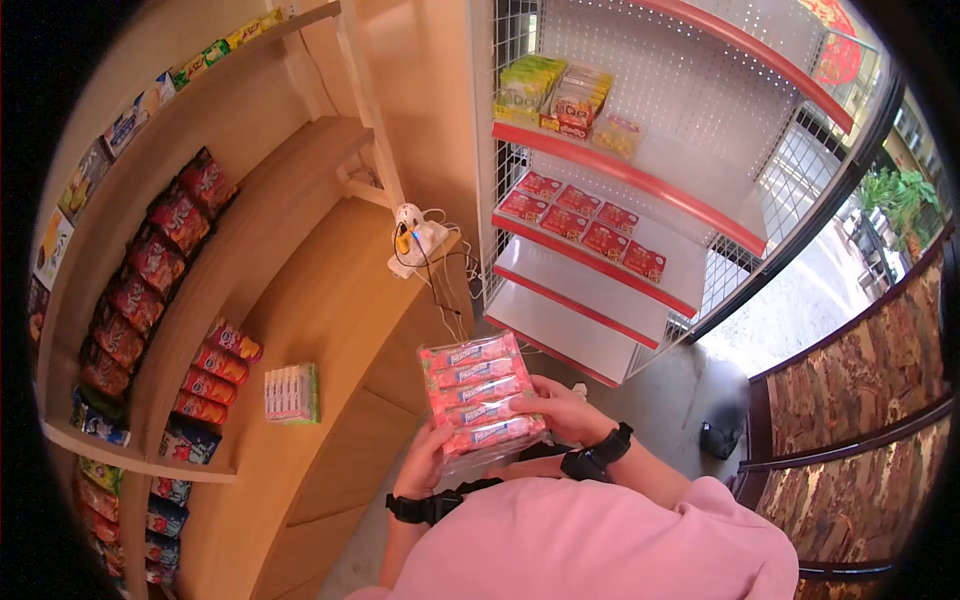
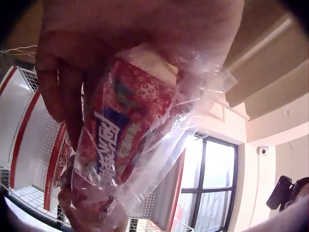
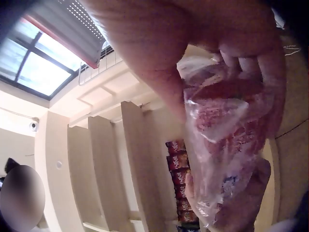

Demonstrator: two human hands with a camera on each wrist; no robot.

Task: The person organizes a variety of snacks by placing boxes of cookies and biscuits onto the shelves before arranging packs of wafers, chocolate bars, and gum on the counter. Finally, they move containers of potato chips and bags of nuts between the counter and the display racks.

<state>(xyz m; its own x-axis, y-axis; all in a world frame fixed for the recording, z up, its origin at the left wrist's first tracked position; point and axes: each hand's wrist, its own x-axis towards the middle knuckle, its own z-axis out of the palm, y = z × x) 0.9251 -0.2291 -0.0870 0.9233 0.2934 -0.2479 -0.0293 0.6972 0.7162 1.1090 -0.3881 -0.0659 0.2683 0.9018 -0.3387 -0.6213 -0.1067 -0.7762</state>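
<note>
A clear plastic-wrapped pack of pink candy sticks with blue-and-white labels is held up in front of the pink shirt. My left hand grips its lower left corner. On its right edge, my right hand holds on with the thumb lying over the top face. Loose, crinkled film hangs past the near end of the pack. In the left wrist view, the red side of the pack shows a blue label with white characters. The right wrist view has the wrapped pack between thumb and fingers.
A small pack with white and green sides lies on the wooden counter. A power strip with cables sits at the counter's far end. Wooden shelves with snack bags line the left. A red-edged rack holding red packets stands ahead.
</note>
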